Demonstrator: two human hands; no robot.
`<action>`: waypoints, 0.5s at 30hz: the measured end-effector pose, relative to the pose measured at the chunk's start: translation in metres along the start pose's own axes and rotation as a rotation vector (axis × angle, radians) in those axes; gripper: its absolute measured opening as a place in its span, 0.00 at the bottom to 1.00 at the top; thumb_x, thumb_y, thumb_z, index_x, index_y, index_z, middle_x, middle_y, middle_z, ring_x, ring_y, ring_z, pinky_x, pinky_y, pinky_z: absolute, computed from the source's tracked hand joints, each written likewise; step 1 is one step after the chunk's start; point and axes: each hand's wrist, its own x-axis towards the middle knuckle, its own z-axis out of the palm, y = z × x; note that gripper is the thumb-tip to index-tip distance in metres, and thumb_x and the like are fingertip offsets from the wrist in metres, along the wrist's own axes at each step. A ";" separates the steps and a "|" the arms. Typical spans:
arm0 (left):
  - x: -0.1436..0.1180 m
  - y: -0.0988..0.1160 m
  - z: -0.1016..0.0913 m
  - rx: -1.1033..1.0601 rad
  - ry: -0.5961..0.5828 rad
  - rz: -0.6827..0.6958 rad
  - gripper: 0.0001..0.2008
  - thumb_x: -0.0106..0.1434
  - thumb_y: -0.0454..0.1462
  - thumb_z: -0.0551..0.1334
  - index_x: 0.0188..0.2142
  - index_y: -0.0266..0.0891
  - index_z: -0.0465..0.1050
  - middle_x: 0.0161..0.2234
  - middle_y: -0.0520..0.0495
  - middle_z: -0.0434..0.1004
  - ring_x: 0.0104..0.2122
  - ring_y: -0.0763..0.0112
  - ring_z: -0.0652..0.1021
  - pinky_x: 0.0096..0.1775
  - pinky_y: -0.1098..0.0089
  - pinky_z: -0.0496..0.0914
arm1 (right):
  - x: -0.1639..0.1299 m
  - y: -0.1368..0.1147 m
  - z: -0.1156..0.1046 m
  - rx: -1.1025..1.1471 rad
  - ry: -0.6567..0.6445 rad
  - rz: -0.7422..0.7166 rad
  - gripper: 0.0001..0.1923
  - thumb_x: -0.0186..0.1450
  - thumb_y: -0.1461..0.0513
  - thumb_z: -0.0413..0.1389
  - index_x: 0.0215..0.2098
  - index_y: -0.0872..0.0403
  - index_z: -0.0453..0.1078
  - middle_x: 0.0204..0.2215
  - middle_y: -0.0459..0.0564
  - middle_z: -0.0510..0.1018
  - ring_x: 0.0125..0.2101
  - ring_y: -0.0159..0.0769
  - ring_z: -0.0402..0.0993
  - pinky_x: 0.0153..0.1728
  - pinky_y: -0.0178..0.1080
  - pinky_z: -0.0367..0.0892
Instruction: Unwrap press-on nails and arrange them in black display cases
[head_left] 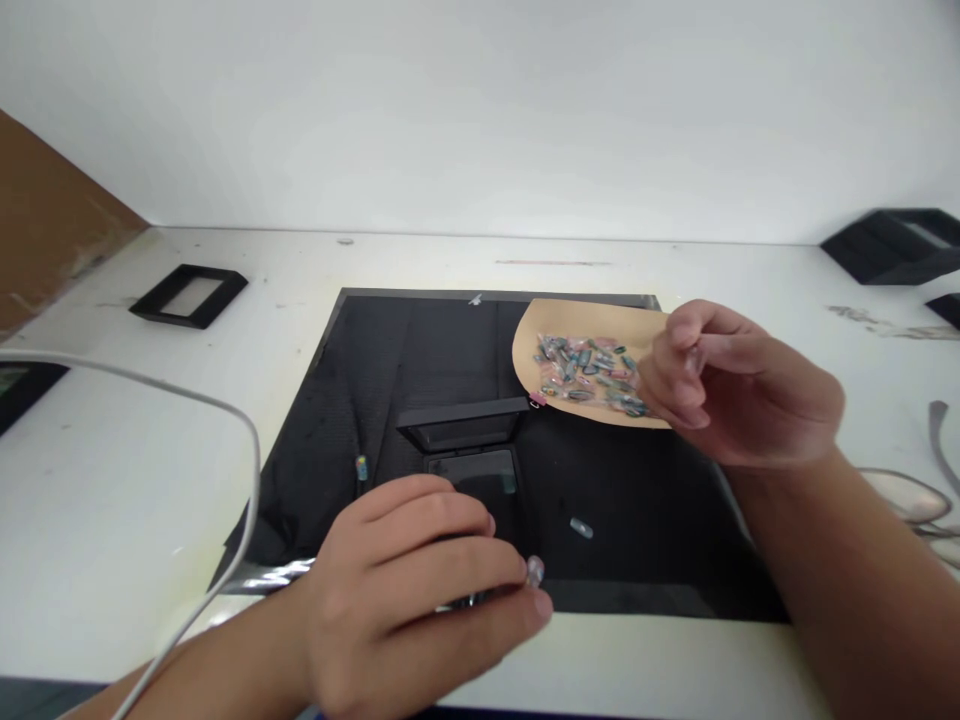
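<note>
Nearest the camera, the left hand (pixel 420 600) arched in from the lower left, thumb and forefinger narrowed to a pinch. Under everything spread the white table (pixel 97 520), and across its middle lay a black mat (pixel 637 520). Above the mat's right side the right hand (pixel 757 390) was raised, its fingers curled in toward the thumb; whether they held anything I could not tell. Partly hidden by that hand, a tan sheet (pixel 529 335) bore a pile of small nail-shaped pieces (pixel 585 370), teal, pink and clear. Left of the sheet's near edge stood a black case (pixel 465 410), lid raised, its front covered by the left hand. Smallest were the single pieces: a pale piece (pixel 581 527) right of the case, a multicoloured piece (pixel 361 467) to its left, and a clear decorated piece (pixel 535 570) gripped between the left fingertips.
</note>
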 end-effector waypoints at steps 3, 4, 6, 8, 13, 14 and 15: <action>0.002 0.000 0.000 -0.009 -0.010 -0.004 0.05 0.63 0.29 0.68 0.36 0.41 0.81 0.35 0.56 0.83 0.36 0.73 0.79 0.39 0.67 0.75 | -0.003 -0.005 0.006 0.007 -0.056 0.016 0.12 0.57 0.54 0.65 0.26 0.46 0.67 0.11 0.37 0.63 0.09 0.28 0.54 0.10 0.34 0.49; 0.002 0.000 0.000 -0.009 -0.014 -0.008 0.06 0.63 0.29 0.67 0.36 0.41 0.81 0.34 0.56 0.83 0.36 0.73 0.79 0.39 0.67 0.75 | -0.004 -0.006 0.007 0.014 -0.073 0.010 0.12 0.57 0.54 0.66 0.27 0.46 0.66 0.11 0.37 0.62 0.09 0.28 0.54 0.09 0.34 0.50; 0.003 -0.001 0.000 -0.017 -0.017 -0.008 0.06 0.63 0.29 0.67 0.35 0.40 0.81 0.34 0.55 0.83 0.35 0.72 0.79 0.38 0.67 0.75 | -0.006 -0.007 0.010 0.038 -0.086 -0.010 0.12 0.58 0.55 0.65 0.28 0.46 0.66 0.12 0.36 0.64 0.09 0.27 0.54 0.09 0.34 0.51; 0.002 -0.001 0.001 -0.026 -0.015 -0.008 0.05 0.63 0.29 0.67 0.35 0.39 0.81 0.33 0.55 0.83 0.35 0.72 0.79 0.38 0.66 0.74 | -0.007 -0.005 0.012 0.076 -0.071 -0.031 0.10 0.60 0.58 0.65 0.30 0.46 0.67 0.15 0.36 0.67 0.09 0.26 0.55 0.10 0.34 0.53; 0.002 -0.002 -0.001 0.000 -0.033 -0.021 0.04 0.62 0.30 0.70 0.35 0.41 0.80 0.32 0.56 0.83 0.34 0.73 0.79 0.38 0.67 0.75 | -0.007 0.000 0.017 0.133 -0.103 -0.049 0.08 0.62 0.59 0.65 0.34 0.46 0.69 0.20 0.37 0.75 0.12 0.26 0.62 0.13 0.32 0.58; 0.003 -0.002 -0.001 0.014 -0.044 -0.024 0.04 0.62 0.31 0.70 0.35 0.41 0.80 0.32 0.56 0.83 0.34 0.74 0.79 0.37 0.68 0.75 | -0.008 0.000 0.017 0.125 -0.110 -0.046 0.08 0.62 0.59 0.65 0.34 0.46 0.68 0.20 0.37 0.75 0.13 0.27 0.62 0.14 0.32 0.59; 0.003 -0.003 -0.002 0.029 -0.054 -0.025 0.04 0.62 0.31 0.70 0.35 0.41 0.80 0.32 0.57 0.83 0.34 0.74 0.79 0.37 0.68 0.75 | -0.009 -0.001 0.018 0.115 -0.112 -0.042 0.09 0.63 0.59 0.65 0.34 0.46 0.68 0.20 0.36 0.75 0.13 0.27 0.62 0.14 0.32 0.59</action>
